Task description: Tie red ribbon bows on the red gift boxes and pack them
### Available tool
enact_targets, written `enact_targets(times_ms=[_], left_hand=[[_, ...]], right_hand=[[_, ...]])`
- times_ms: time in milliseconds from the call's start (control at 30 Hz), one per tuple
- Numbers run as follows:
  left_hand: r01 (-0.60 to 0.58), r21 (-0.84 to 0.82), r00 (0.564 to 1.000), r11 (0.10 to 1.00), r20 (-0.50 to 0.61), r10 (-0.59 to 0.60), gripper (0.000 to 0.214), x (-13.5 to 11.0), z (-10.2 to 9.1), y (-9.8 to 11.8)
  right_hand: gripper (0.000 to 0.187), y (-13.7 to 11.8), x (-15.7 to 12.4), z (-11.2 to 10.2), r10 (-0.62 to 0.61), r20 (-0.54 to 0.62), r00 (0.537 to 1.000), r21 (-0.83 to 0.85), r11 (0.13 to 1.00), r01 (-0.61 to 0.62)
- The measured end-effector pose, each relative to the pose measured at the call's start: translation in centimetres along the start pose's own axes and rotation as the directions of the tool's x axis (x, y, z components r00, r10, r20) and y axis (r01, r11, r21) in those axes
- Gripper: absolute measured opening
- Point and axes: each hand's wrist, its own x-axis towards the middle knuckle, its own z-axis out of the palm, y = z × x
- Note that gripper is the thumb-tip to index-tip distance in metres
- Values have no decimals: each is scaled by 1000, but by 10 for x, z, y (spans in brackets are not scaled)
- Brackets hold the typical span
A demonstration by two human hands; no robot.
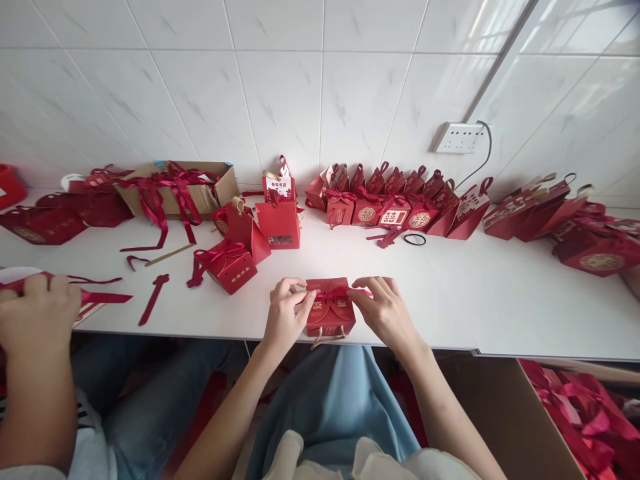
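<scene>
A small red gift box (330, 317) with gold print lies at the front edge of the white table (450, 293), a gold cord handle hanging off its near side. A dark red ribbon (334, 293) runs across its top. My left hand (286, 312) pinches the ribbon's left end, fingers pressed together. My right hand (381, 308) pinches the right end the same way. Both hands rest against the box's sides.
Finished red boxes (395, 210) line the wall at the back. More red boxes (250, 240) and a cardboard carton of ribbons (175, 187) stand left of centre. A co-worker's hand (37, 313) holds ribbon at far left. Another ribbon-filled carton (580, 413) sits below right.
</scene>
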Motion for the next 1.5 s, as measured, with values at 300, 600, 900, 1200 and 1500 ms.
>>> enact_targets(times_ms=[300,600,900,1200,1500], left_hand=[[-15,55,1000,998,-3,15,6,-15,3,20],[24,-70,1000,997,-10,-25,7,-19,7,17],[166,-216,985,962,72,-154,15,-19,7,11],[307,-358,949,882,42,-313,21,-18,14,10],[343,-365,928,866,-10,-372,24,-21,20,5]], right_hand=[[15,-18,-5,-7,299,64,952,284,909,-304],[45,-38,6,-2,636,463,618,346,512,-786],[38,-24,-4,11,536,539,649,598,299,-744],[45,-14,-9,23,468,579,668,745,29,-666],[46,-5,-17,33,442,627,641,736,-69,-673]])
